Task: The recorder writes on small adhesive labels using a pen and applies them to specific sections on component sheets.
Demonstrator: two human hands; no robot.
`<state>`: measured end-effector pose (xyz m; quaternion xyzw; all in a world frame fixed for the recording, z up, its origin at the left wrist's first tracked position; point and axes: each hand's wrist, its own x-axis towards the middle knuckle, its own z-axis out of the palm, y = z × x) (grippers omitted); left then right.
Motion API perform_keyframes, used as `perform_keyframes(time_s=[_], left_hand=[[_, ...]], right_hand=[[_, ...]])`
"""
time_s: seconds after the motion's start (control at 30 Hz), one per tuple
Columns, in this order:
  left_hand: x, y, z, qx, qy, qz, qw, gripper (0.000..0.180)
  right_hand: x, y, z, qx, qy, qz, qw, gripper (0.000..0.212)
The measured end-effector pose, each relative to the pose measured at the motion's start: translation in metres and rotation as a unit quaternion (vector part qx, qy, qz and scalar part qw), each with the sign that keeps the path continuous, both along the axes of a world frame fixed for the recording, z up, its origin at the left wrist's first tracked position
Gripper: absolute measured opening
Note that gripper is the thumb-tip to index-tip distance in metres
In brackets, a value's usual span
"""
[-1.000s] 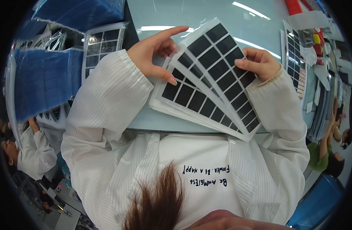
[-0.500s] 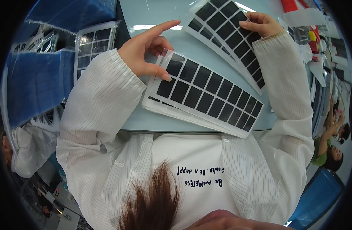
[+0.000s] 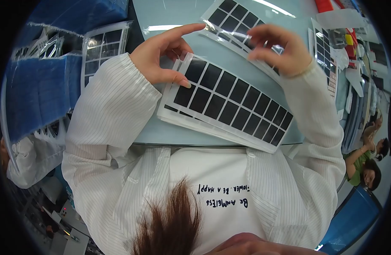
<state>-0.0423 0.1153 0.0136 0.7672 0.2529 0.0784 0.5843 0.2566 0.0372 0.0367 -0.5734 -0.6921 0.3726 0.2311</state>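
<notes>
My left hand (image 3: 161,55) grips the left end of a stack of white sheets with rows of black rectangles (image 3: 227,100). The thumb presses on the top sheet; the index finger stretches out to the right and the other fingers are partly hidden behind the stack's edge. The stack slants down to the right near the table's front edge, its sheets slightly fanned. Over a second pile of the same kind of sheets (image 3: 236,17), farther back, is my right hand (image 3: 280,49). It is smeared by motion, but thumb and fingers look apart. The hand and sleeve cover part of that pile.
Another black-rectangle sheet (image 3: 321,46) lies beyond my right forearm. At the left are bagged sheets (image 3: 104,51) and blue wrapped bundles (image 3: 44,95). Red and white items (image 3: 350,46) sit at the far right, where other people (image 3: 367,165) are seen. The table (image 3: 161,134) is pale and glossy.
My right hand has let go of the far sheets and moved slightly left and nearer over them. The sheet beyond my right forearm shows more fully. My left hand has hardly moved.
</notes>
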Motion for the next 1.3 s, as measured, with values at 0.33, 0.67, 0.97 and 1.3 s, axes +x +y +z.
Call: perform_keyframes(time_s=[0.33,0.67,0.97,1.3], left_hand=[[0.004,0.000,-0.003,-0.070,-0.084,0.058,0.992,0.090],[-0.001,0.006,-0.014,-0.100,-0.143,0.101,0.979,0.088],[-0.013,-0.012,-0.016,0.124,0.094,0.070,0.985,0.057],[-0.008,-0.011,-0.009,0.212,0.005,-0.088,0.973,0.054]], right_hand=[[-0.045,-0.039,-0.007,-0.127,0.108,-0.008,0.986,0.046],[-0.012,-0.017,-0.005,-0.230,0.189,-0.028,0.954,0.036],[0.073,0.007,-0.036,-0.083,-0.010,-0.155,0.984,0.050],[0.070,-0.001,-0.027,0.167,-0.249,-0.100,0.949,0.063]])
